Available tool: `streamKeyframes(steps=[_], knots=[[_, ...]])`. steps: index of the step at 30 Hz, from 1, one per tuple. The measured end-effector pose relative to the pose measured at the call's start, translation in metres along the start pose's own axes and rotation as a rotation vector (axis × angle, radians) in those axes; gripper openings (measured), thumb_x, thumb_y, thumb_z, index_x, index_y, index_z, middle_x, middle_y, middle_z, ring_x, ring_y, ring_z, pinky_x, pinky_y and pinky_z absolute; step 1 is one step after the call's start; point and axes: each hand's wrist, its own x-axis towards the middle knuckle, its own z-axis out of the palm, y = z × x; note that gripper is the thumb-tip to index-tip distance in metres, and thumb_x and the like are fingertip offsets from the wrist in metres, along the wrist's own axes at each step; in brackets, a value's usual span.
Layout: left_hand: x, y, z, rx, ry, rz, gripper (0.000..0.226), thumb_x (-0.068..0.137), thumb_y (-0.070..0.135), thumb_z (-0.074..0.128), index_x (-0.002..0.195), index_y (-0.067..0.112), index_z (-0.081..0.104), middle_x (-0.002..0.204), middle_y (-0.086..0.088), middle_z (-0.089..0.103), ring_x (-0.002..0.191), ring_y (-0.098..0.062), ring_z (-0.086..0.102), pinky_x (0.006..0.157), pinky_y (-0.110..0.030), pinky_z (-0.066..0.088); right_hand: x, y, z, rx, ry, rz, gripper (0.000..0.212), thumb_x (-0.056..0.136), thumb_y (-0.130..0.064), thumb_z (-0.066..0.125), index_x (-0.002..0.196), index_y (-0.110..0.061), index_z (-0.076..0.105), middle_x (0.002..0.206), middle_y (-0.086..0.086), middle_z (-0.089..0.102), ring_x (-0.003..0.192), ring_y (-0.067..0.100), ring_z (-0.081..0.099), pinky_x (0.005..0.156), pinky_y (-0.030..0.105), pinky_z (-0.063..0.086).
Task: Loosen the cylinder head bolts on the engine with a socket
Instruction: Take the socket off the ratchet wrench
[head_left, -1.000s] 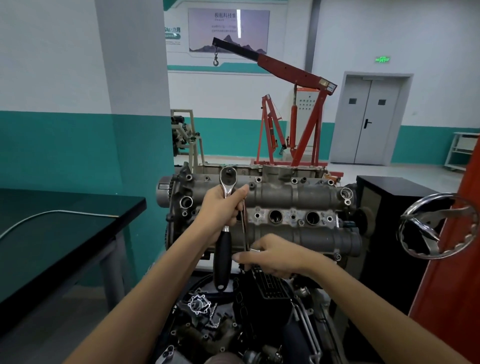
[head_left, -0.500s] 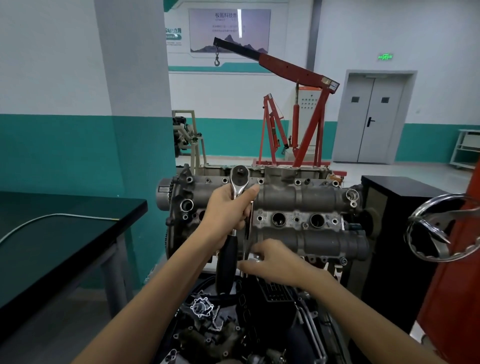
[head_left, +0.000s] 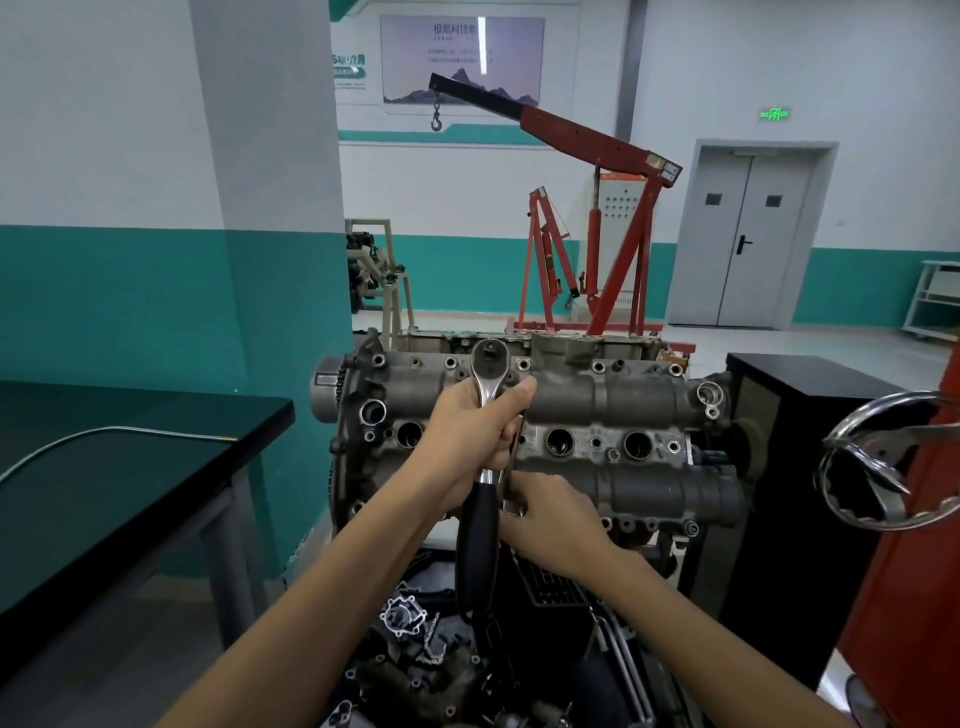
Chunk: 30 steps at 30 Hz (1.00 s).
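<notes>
Head view — both hands, left (head_left: 467, 441) and right (head_left: 550, 525), grip ratchet (head_left: 485, 467), hiding engine (head_left: 597, 415).

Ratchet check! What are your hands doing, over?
Left hand grips ratchet by its shank, head up. Right hand pinches a thin rod beside it. Not on the engine bolts yet. Nothing blocking.

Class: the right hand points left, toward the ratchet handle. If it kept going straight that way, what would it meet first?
Probably the ratchet, at its black handle; the right hand already looks beside it, though depth is unclear.
</notes>
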Motion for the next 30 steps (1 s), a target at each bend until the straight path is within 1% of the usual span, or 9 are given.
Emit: streamKeyframes(steps=[5, 8, 10, 13, 16, 19, 21, 24, 30], knots=[[0.0, 0.011, -0.005, -0.015, -0.031, -0.022, 0.028, 0.092, 0.032, 0.057, 0.072, 0.016, 0.047, 0.052, 0.003, 0.039, 0.036, -0.005, 0.026, 0.033, -0.015, 0.021, -0.002, -0.003, 0.007, 0.194, 0.125, 0.057, 0.022, 0.082, -0.039, 0.053, 0.065, -0.025, 0.051, 0.053, -0.01, 0.051, 0.052, 0.005, 0.047, 0.051, 0.025, 0.036], [0.002, 0.009, -0.017, -0.103, 0.014, -0.167, 0.023, 0.097, 0.034, 0.045, 0.087, 0.013, 0.043, 0.061, 0.001, 0.042, 0.035, -0.003, 0.025, 0.032, -0.014, 0.02, 0.0, -0.004, -0.001, 0.681, 0.247, 0.129, 0.017, 0.087, -0.019, 0.053, 0.072, -0.013, 0.053, 0.05, -0.003, 0.054, 0.045, 0.011, 0.048, 0.044, 0.026, 0.04], [0.0, -0.002, -0.026, 0.058, 0.107, -0.139, 0.017, 0.099, 0.026, 0.04, 0.092, 0.01, 0.043, 0.072, -0.004, 0.049, 0.036, -0.003, 0.029, 0.033, -0.016, 0.022, 0.004, -0.003, -0.015, 0.949, 0.308, 0.211, 0.018, 0.09, -0.018, 0.051, 0.074, -0.01, 0.051, 0.048, -0.003, 0.055, 0.04, 0.007, 0.047, 0.037, 0.019, 0.034], [-0.008, -0.025, -0.035, 0.413, 0.186, 0.001, 0.011, 0.098, 0.023, 0.045, 0.1, 0.013, 0.048, 0.084, -0.009, 0.063, 0.039, -0.005, 0.038, 0.037, -0.02, 0.03, 0.009, -0.006, -0.032, 1.144, 0.331, 0.243, 0.016, 0.091, -0.02, 0.053, 0.08, -0.009, 0.051, 0.056, -0.002, 0.059, 0.042, 0.006, 0.047, 0.036, 0.019, 0.032], [-0.012, -0.038, -0.04, 0.429, 0.21, 0.046, 0.01, 0.094, 0.018, 0.054, 0.102, 0.019, 0.049, 0.079, -0.005, 0.067, 0.04, -0.007, 0.043, 0.037, -0.022, 0.034, 0.01, -0.013, -0.032, 1.132, 0.335, 0.247, 0.02, 0.09, -0.022, 0.056, 0.088, -0.002, 0.057, 0.063, -0.002, 0.064, 0.044, 0.005, 0.048, 0.037, 0.02, 0.032], [-0.015, -0.045, -0.038, 0.514, 0.233, 0.101, 0.011, 0.091, 0.021, 0.058, 0.098, 0.021, 0.05, 0.066, -0.002, 0.063, 0.04, -0.007, 0.049, 0.039, -0.021, 0.037, 0.012, -0.018, -0.025, 1.062, 0.343, 0.278, 0.031, 0.091, -0.022, 0.056, 0.096, 0.008, 0.058, 0.051, -0.008, 0.06, 0.036, 0.003, 0.043, 0.034, 0.018, 0.03], [-0.017, -0.047, -0.036, 0.532, 0.266, 0.128, 0.01, 0.09, 0.021, 0.06, 0.098, 0.019, 0.053, 0.063, -0.003, 0.062, 0.043, -0.009, 0.055, 0.04, -0.019, 0.038, 0.013, -0.021, -0.019, 1.053, 0.362, 0.276, 0.03, 0.091, -0.021, 0.056, 0.092, 0.009, 0.058, 0.056, -0.005, 0.062, 0.034, 0.004, 0.043, 0.033, 0.017, 0.03], [-0.018, -0.046, -0.034, 0.456, 0.323, 0.138, 0.012, 0.089, 0.019, 0.062, 0.101, 0.017, 0.058, 0.08, -0.002, 0.067, 0.049, -0.012, 0.063, 0.041, -0.017, 0.039, 0.012, -0.024, -0.013, 1.032, 0.417, 0.25, 0.019, 0.09, -0.019, 0.056, 0.081, -0.003, 0.059, 0.072, 0.004, 0.068, 0.04, 0.007, 0.047, 0.037, 0.015, 0.033], [-0.018, -0.043, -0.029, 0.395, 0.366, 0.182, 0.012, 0.088, 0.017, 0.063, 0.093, 0.027, 0.06, 0.092, 0.005, 0.067, 0.054, -0.015, 0.067, 0.045, -0.015, 0.042, 0.016, -0.026, -0.008, 1.083, 0.461, 0.316, 0.017, 0.09, -0.021, 0.057, 0.076, -0.009, 0.057, 0.069, -0.001, 0.066, 0.042, 0.007, 0.05, 0.036, 0.016, 0.033]])
